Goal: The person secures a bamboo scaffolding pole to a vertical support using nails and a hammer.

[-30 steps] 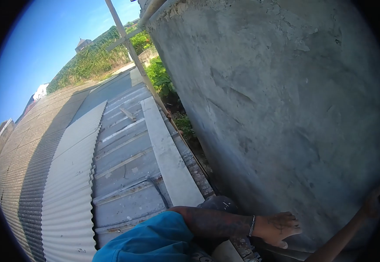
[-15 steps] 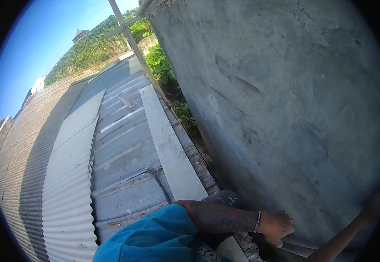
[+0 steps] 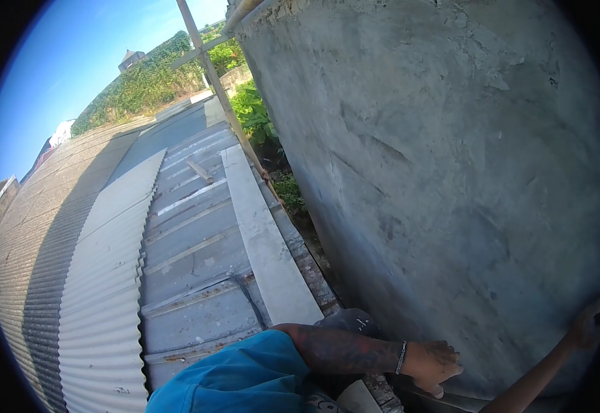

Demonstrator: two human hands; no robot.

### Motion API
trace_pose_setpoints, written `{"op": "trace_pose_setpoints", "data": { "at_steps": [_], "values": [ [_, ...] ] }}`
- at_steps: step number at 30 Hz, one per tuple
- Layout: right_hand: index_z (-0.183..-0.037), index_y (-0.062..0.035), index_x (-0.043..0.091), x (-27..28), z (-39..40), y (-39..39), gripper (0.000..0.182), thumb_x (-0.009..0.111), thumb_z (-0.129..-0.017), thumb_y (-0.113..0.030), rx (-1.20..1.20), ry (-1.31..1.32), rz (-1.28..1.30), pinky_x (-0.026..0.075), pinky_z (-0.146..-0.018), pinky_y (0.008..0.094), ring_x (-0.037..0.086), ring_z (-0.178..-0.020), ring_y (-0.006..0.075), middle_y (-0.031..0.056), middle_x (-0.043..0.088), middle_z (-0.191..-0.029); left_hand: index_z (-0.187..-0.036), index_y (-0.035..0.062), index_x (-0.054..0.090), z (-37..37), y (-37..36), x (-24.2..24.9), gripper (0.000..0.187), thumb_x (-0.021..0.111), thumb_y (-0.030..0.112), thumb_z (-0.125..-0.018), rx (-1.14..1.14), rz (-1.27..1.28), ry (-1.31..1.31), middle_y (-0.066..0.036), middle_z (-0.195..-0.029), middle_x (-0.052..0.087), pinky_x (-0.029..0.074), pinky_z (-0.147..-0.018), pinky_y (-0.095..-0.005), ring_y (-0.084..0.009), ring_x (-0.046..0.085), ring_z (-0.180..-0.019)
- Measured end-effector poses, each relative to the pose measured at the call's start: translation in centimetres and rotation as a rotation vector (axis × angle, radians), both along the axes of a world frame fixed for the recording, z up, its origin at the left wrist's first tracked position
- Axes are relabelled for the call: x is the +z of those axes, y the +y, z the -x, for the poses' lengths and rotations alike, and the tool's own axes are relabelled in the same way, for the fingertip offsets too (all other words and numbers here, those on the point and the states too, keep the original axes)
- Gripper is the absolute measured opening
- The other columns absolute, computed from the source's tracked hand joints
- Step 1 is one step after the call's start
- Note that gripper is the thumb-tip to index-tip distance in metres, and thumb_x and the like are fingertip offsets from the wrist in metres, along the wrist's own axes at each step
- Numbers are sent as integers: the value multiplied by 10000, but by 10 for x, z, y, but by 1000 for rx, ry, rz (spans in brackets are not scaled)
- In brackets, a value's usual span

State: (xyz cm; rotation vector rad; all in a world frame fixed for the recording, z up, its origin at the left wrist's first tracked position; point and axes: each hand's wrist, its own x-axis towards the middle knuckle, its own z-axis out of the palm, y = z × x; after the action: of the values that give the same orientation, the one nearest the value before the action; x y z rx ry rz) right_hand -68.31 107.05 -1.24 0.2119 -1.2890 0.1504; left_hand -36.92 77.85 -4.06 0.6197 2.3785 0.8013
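My left hand [image 3: 433, 366] is low in the view, close to the lower part of a grey plastered wall [image 3: 445, 172]. It has a chain bracelet [image 3: 401, 357] at the wrist, below a blue sleeve [image 3: 245, 372]. Its fingers are curled, and whatever they might hold is hidden. At the lower right edge, my right hand [image 3: 584, 327] is up against or very near the same wall. Its fingers look bent, partly lost in the dark rim, so I cannot make out what is in them.
Left of the wall lies a metal roof [image 3: 197, 258] with a long pale board [image 3: 265, 241], a cable [image 3: 250, 299] and a small wood piece [image 3: 201, 172]. Corrugated sheets [image 3: 107, 275] lie farther left. A pole [image 3: 217, 82] rises beside the gap with green plants [image 3: 252, 113].
The view has shifted slightly, so the roof sits a little lower. My left hand appears slightly farther left, and the fingers of my right hand show a bit more against the wall.
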Motion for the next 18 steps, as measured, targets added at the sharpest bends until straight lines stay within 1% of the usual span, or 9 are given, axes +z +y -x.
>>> {"op": "trace_pose_setpoints", "data": {
  "at_steps": [3,6,9,12,15,18],
  "values": [
    [-1070,52,673,-1,1,2,311,742,-835,-140,-5,-5,4,556,-786,281,692,-888,220,128,704,-1028,-1331,-42,435,0,0,0,716,691,371,-806,8,0,6,-269,-1348,418,299,-1095,-495,-407,412,-1277],
    [-1066,53,675,-2,1,3,309,741,-835,-140,-12,-6,6,557,-779,280,694,-880,219,128,706,-1021,-1295,-46,465,-5,1,-6,684,700,362,-797,43,0,101,-250,-1282,455,327,-1068,-490,-396,441,-1238],
    [-1062,55,677,-4,4,6,306,741,-834,-140,-14,-10,7,559,-771,279,695,-872,217,127,708,-1014,-1317,-47,447,-2,0,-6,706,693,370,-803,24,-13,65,-254,-1302,447,310,-1085,-493,-401,429,-1255],
    [-1058,56,679,-6,7,8,304,741,-834,-140,-14,-13,12,561,-763,278,697,-863,216,127,709,-1007,-1350,-46,417,-1,-2,5,733,682,378,-814,2,-2,-14,-268,-1356,410,281,-1104,-501,-408,403,-1284],
    [-1055,57,681,-8,9,10,302,741,-834,-140,-14,-16,10,563,-756,278,698,-855,215,127,711,-1000,-1370,-41,398,-3,-1,-7,748,673,385,-821,20,-7,31,-271,-1396,376,254,-1122,-501,-411,376,-1310],
    [-1051,59,683,-9,12,11,300,741,-833,-140,-17,-20,12,564,-748,277,700,-847,214,127,713,-993,-1375,-36,393,-1,-2,6,748,670,388,-824,1,8,-37,-269,-1394,375,241,-1132,-499,-410,361,-1325]
  ]
}}
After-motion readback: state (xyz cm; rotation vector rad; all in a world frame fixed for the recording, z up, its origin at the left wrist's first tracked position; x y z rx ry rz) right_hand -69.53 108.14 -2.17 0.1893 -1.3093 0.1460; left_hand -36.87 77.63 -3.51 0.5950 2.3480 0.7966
